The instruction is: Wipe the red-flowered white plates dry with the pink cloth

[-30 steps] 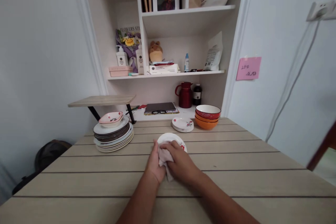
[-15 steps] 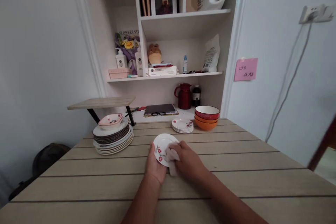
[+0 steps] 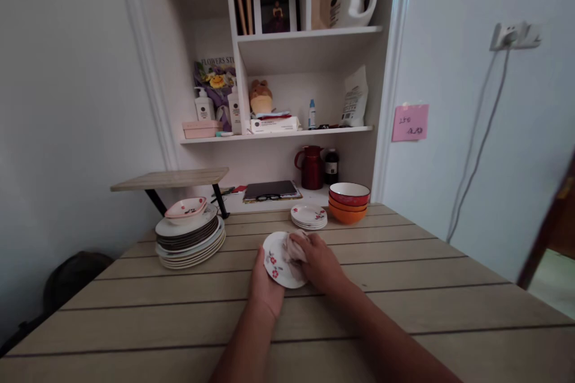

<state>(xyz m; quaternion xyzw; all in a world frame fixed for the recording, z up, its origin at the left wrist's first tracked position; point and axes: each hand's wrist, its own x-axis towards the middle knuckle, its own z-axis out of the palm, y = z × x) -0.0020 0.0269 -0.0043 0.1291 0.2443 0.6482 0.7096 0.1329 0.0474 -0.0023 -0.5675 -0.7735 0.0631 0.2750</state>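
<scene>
A small white plate [image 3: 279,275] with red flowers is tilted toward me above the table's middle. My left hand [image 3: 265,284] grips it from the left and below, the thumb along its rim. My right hand [image 3: 320,260] is closed on a crumpled pale cloth [image 3: 294,246], which presses against the plate's upper right part. Just behind the plate, a short stack of matching small plates [image 3: 309,215] rests on the table. Part of the plate's right side is hidden by the cloth and fingers.
At the left stands a tall stack of plates [image 3: 191,251] topped by a pink-rimmed dish [image 3: 185,207], near a small wooden riser [image 3: 171,178]. Stacked red and orange bowls [image 3: 348,203] sit at the back right. Behind are a red jug [image 3: 311,167] and a dark laptop-like slab [image 3: 273,190].
The right hand and cloth have moved up over the plate, from its lower right to its upper right. The left hand keeps its hold. The whole view has shifted slightly.
</scene>
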